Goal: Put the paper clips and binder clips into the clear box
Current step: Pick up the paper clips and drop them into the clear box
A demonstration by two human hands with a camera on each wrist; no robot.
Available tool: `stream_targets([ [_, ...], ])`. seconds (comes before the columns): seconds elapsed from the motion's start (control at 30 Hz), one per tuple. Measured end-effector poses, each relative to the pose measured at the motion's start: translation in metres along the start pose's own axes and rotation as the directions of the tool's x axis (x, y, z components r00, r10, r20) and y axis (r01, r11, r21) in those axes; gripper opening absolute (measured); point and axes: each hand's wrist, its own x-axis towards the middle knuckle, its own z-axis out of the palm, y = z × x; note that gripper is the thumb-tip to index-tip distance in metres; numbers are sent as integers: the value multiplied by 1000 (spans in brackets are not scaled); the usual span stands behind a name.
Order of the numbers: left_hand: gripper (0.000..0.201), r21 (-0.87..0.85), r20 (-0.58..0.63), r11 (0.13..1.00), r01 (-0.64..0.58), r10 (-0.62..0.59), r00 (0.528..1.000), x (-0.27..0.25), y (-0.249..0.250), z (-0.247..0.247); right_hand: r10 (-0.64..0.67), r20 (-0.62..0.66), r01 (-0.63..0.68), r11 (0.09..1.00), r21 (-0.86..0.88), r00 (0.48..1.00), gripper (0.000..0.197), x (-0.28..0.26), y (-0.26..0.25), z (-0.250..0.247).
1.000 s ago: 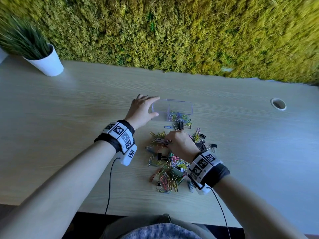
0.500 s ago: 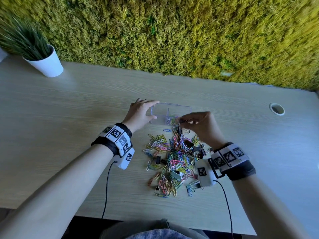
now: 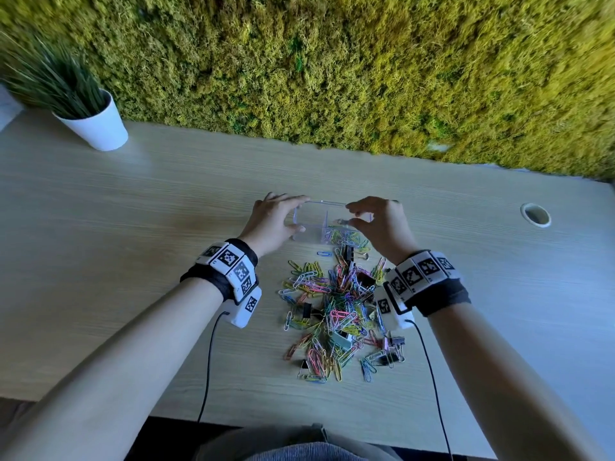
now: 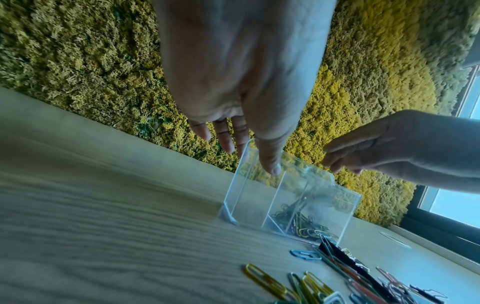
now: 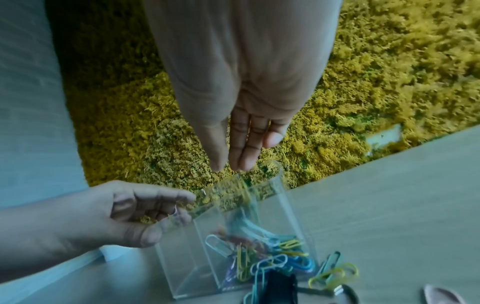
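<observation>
The clear box (image 3: pixel 311 224) stands on the table (image 3: pixel 133 227) with a divider inside. Coloured paper clips (image 3: pixel 342 236) lie in its right compartment; the left one looks bare. My left hand (image 3: pixel 293 212) grips the box's left end, thumb on the near wall and fingers over the far rim (image 5: pixel 176 209). My right hand (image 3: pixel 352 213) hovers over the right compartment with fingers straight and pointing down (image 5: pixel 228 167). Blurred clips (image 5: pixel 241 216) drop beneath it into the box (image 4: pixel 259 195). A pile of paper clips and black binder clips (image 3: pixel 336 304) lies just in front of the box.
A white potted plant (image 3: pixel 96 124) stands at the far left of the table. A moss wall (image 3: pixel 332 78) runs along the back edge. A round cable hole (image 3: pixel 535 215) sits at the right. Wrist cables hang over the front edge.
My right hand lifted from the pile, moved up over the box's right compartment and spread its fingers, letting clips fall. My left hand stayed on the box.
</observation>
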Motion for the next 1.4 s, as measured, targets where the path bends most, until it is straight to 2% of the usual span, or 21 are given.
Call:
stream_targets([
  [0.07, 64, 51, -23, 998, -20, 21, 1000, -2, 0, 0, -41, -115, 45, 998, 37, 993, 19, -7, 4, -2],
  [0.13, 65, 108, -114, 993, -46, 58, 992, -7, 1, 0, 10, -222, 2, 999, 53, 975, 23, -15, 14, -5],
  [0.2, 55, 124, -221, 986, -114, 140, 965, -14, 6, 1, 121, -228, -118, 993, 26, 966, 30, -24, 28, -6],
  [0.23, 48, 118, -236, 977, -175, 199, 951, -17, 11, 3, 179, -175, -183, 983, -11, 968, 32, -28, 36, -5],
  [0.27, 42, 107, -216, 964, -243, 261, 941, -20, 17, 6, 231, -86, -236, 970, -55, 969, 33, -34, 42, -2],
  [0.33, 37, 92, -73, 935, -342, 349, 934, -24, 30, 17, 287, 140, -271, 955, -123, 948, 41, -44, 53, 8],
  [0.43, 47, 99, 174, 920, -380, 360, 917, -24, 42, 43, 226, 359, -177, 970, -165, 905, 63, -61, 61, 22],
  [0.57, 59, 128, 350, 918, -375, 313, 883, -24, 50, 68, 88, 430, -17, 986, -168, 899, 74, -86, 64, 22],
  [0.63, 59, 186, 377, 896, -403, 313, 872, -24, 50, 73, 41, 431, 0, 995, -95, 901, 65, -96, 63, 16],
  [0.7, 50, 225, 372, 872, -434, 335, 866, -24, 49, 75, 76, 371, -48, 995, -85, 926, 52, -101, 63, 7],
  [0.77, 37, 242, 353, 873, -424, 328, 876, -24, 47, 76, 167, 266, -132, 981, -142, 949, 49, -103, 66, -1],
  [0.83, 34, 237, 321, 891, -387, 304, 897, -25, 43, 75, 245, 175, -212, 959, -186, 954, 50, -104, 70, -8],
  [0.9, 42, 228, 294, 914, -335, 264, 919, -26, 39, 72, 311, 159, -273, 936, -224, 937, 52, -104, 72, -11],
  [0.97, 51, 215, 283, 936, -278, 212, 935, -27, 36, 69, 336, 212, -280, 926, -254, 918, 50, -103, 70, -10],
  [1.1, 56, 206, 291, 958, -198, 133, 947, -30, 34, 64, 239, 354, -165, 960, -225, 904, 44, -102, 53, -2],
  [1.17, 53, 205, 278, 961, -187, 126, 952, -31, 35, 62, 187, 349, -131, 975, -179, 918, 47, -102, 43, 0],
  [1.27, 36, 207, 264, 962, -179, 121, 957, -34, 37, 58, 98, 314, -29, 975, -219, 945, 50, -102, 26, 1],
  [1.4, 19, 162, 240, 977, -140, 99, 966, -40, 34, 50, -3, 416, 154, 931, -331, 909, 61, -106, 5, 12],
])
